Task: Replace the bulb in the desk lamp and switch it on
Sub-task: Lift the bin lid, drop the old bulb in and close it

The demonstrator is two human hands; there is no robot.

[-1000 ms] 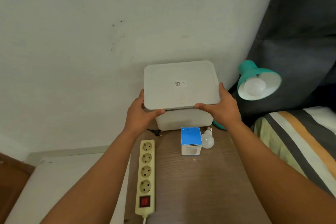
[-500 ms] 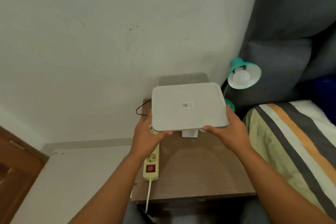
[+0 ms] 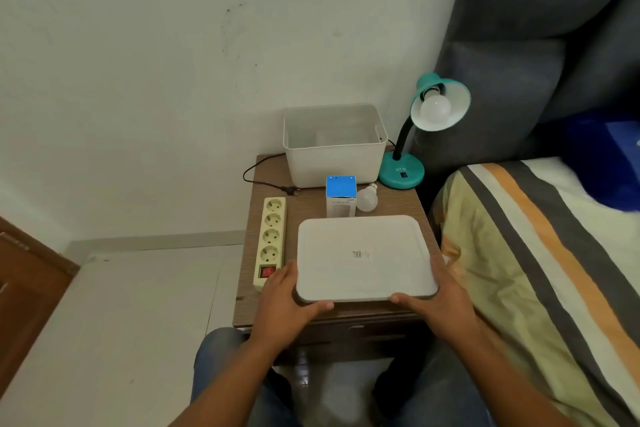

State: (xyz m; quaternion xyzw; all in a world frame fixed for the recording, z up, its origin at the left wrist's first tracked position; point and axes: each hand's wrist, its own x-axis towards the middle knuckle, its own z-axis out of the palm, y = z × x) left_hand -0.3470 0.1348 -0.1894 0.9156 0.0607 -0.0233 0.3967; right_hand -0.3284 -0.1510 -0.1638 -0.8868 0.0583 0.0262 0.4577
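A teal desk lamp (image 3: 401,173) stands at the back right of the wooden bedside table (image 3: 311,199), with a white bulb (image 3: 435,108) in its shade. A loose white bulb (image 3: 367,199) lies beside a blue and white bulb box (image 3: 341,196) in the middle of the table. My left hand (image 3: 282,298) and my right hand (image 3: 440,298) grip the near corners of a flat white lid (image 3: 363,256), held low over the table's front. The lamp's black plug (image 3: 290,189) lies unplugged next to the cream power strip (image 3: 272,241).
An open white plastic box (image 3: 334,152) stands at the back of the table against the wall. A bed with a striped cover (image 3: 540,253) runs along the right. White floor lies to the left. My knees in jeans are below the table's front edge.
The lid has come off the white box and moved toward me, down to the table's front. My view has pulled back and tilted down, so the open box and the whole lamp now show.
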